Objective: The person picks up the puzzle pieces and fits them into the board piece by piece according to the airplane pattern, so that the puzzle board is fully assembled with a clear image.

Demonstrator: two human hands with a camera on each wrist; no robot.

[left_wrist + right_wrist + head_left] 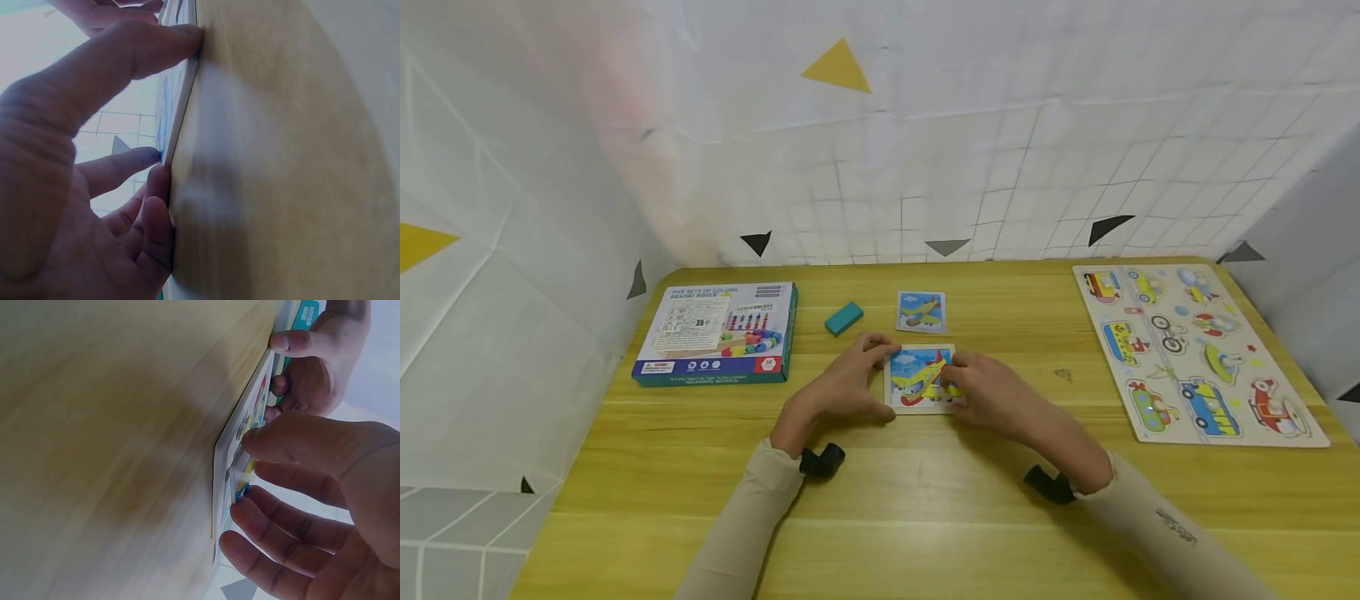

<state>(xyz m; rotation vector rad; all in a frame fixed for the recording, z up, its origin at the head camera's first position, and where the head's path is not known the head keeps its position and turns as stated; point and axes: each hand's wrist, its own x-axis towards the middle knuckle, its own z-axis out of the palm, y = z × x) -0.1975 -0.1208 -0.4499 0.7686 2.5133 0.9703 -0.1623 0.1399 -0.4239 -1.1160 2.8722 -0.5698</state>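
Note:
A small puzzle board (pixel 917 348) with a yellow airplane picture lies flat on the table. My left hand (pixel 844 385) grips its left side, thumb at the near corner and forefinger at the far one. In the left wrist view, the thumb of the left hand (pixel 106 81) presses on the board's pale edge (pixel 181 103). From the right, my right hand (pixel 1000 396) pinches a puzzle piece (pixel 240 475) between thumb and fingers. That piece tilts up over the right part of the board in the right wrist view. The right fingers partly hide the airplane's tail.
Behind the board lies a small airplane picture card (pixel 921 312), with a teal block (pixel 843 318) to its left. A boxed beaded toy (pixel 715 333) sits at the left. A large wooden vehicle puzzle (pixel 1198 354) lies at the right. White sheeting (pixel 925 183) stands behind the table.

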